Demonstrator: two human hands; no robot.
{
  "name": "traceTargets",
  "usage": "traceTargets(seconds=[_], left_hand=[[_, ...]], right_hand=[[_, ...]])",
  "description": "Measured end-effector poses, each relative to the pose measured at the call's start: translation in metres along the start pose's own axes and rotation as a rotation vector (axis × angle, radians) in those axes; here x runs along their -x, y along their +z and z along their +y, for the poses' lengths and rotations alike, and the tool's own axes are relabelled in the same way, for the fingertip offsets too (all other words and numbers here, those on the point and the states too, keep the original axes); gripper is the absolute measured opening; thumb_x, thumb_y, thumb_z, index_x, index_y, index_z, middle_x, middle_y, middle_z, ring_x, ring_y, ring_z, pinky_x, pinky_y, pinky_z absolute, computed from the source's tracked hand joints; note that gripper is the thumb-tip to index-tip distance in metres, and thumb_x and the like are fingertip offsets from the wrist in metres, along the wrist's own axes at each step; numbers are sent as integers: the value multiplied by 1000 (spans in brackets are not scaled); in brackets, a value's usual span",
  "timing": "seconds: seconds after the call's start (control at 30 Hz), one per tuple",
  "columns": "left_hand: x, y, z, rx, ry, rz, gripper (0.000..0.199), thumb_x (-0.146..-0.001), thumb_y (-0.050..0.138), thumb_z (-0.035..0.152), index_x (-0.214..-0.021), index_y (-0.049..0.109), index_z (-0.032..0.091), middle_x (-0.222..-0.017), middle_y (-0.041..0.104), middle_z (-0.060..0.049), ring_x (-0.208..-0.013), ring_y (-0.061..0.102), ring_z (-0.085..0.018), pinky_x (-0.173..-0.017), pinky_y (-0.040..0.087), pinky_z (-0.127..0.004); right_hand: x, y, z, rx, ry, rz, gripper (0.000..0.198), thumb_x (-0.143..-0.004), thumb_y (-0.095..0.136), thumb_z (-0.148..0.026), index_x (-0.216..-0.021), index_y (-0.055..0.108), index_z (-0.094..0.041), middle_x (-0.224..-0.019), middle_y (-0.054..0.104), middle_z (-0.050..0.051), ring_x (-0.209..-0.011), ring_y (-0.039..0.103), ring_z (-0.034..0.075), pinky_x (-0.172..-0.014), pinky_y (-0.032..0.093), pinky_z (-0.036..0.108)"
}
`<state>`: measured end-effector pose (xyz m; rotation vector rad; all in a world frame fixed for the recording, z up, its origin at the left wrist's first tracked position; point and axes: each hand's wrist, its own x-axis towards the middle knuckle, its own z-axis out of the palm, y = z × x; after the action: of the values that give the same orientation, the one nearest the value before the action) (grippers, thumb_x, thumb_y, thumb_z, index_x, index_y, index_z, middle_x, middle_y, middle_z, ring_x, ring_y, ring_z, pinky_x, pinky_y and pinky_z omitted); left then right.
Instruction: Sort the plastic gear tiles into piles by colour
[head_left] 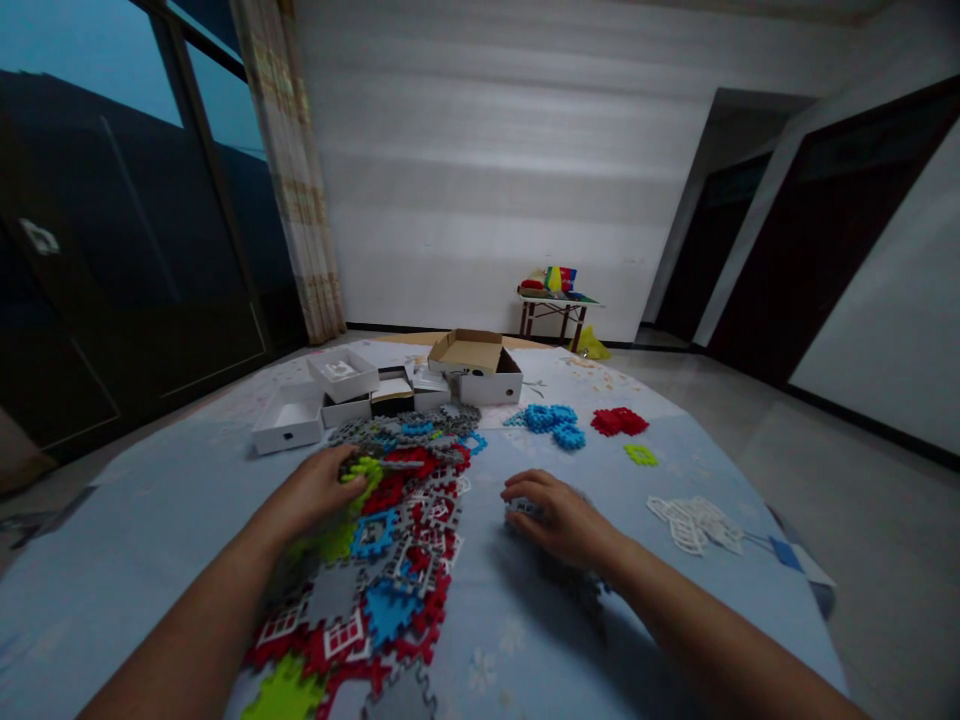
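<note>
My left hand (322,490) is at the left side of a long pile of plastic interlocking tiles (390,605). Its thumb and fingers close around a lime-green tile (367,468) near the pile's far part. Red, blue, grey and white window-like pieces overlap beside it. To the right of the pile, my right hand (559,515) has its fingers curled over a grey interlocking tile (523,507). More dark grey tiles (589,585) show under that palm and wrist, partly hidden and blurred.
White boxes (289,418) and an open cardboard lid (469,352) stand at the table's far side. Separate groups of blue tiles (551,418), red tiles (619,421), a green square (641,455) and white pieces (697,525) lie on the right. A small table (559,299) stands by the wall.
</note>
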<state>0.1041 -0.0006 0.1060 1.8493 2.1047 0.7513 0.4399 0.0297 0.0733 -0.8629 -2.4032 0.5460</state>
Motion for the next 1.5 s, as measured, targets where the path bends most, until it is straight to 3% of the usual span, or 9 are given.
traceTargets(seconds=[0.17, 0.3, 0.5, 0.67, 0.83, 1.1, 1.2, 1.33, 1.5], left_hand=[[1, 16, 36, 216, 41, -168, 54, -66, 55, 51, -104, 58, 13, -101, 66, -8, -92, 59, -25, -81, 46, -33], [4, 30, 48, 247, 95, -325, 56, -67, 56, 53, -106, 59, 14, -104, 65, -8, -94, 58, -25, -83, 45, -35], [4, 34, 34, 309, 88, -291, 51, -70, 54, 55, -99, 61, 13, -104, 66, -10, -97, 59, -24, -87, 44, -34], [0, 33, 23, 300, 80, -207, 52, -71, 53, 57, -101, 60, 14, -103, 67, -9, -94, 60, -24, -84, 46, -34], [2, 31, 28, 271, 120, -213, 52, -71, 51, 57, -101, 61, 16, -103, 67, -8, -95, 60, -25, -86, 46, -35], [13, 31, 50, -15, 247, -198, 50, -75, 44, 58, -106, 62, 23, -112, 63, -6, -106, 54, -24, -94, 38, -36], [25, 38, 65, -210, 321, -229, 47, -75, 43, 61, -97, 65, 26, -102, 65, -6, -101, 54, -27, -91, 36, -41], [37, 52, 79, -413, 341, -241, 40, -70, 52, 55, -93, 63, 23, -95, 65, -8, -95, 55, -30, -82, 35, -43], [42, 60, 87, -524, 305, -247, 45, -71, 52, 46, -106, 60, 19, -109, 62, -14, -104, 52, -33, -88, 33, -47]], right_hand=[[1, 0, 0, -5, 24, 11, 27, -80, 56, -20, -106, 61, -20, -112, 59, 8, -104, 55, 18, -94, 43, 35], [-2, 4, -4, -10, 14, 14, 26, -80, 56, -21, -106, 61, -20, -111, 59, 8, -104, 55, 17, -94, 42, 34], [-15, 23, -14, 12, -58, -45, 33, -77, 60, -22, -111, 59, -21, -113, 59, 9, -107, 53, 19, -94, 42, 35], [-33, 45, -24, 27, -144, -122, 67, -67, 71, -28, -128, 46, -18, -128, 50, 12, -117, 46, 24, -97, 40, 36], [-44, 53, -30, 94, -150, -140, 57, -67, 71, -28, -121, 54, -20, -117, 57, 10, -107, 52, 24, -91, 43, 34], [-34, 48, -28, 124, -147, -119, 63, -69, 71, -32, -125, 49, -17, -115, 58, 12, -105, 53, 26, -90, 43, 35], [-28, 44, -25, 98, -139, -83, 64, -69, 71, -33, -127, 47, -19, -120, 56, 12, -110, 51, 25, -92, 42, 36], [-10, 24, -17, 92, -92, -63, 60, -71, 69, -29, -125, 47, -20, -125, 52, 11, -115, 48, 22, -96, 40, 36], [27, -11, 1, 74, 38, -15, 48, -75, 65, -27, -121, 53, -19, -126, 51, 10, -116, 47, 21, -99, 38, 35]])
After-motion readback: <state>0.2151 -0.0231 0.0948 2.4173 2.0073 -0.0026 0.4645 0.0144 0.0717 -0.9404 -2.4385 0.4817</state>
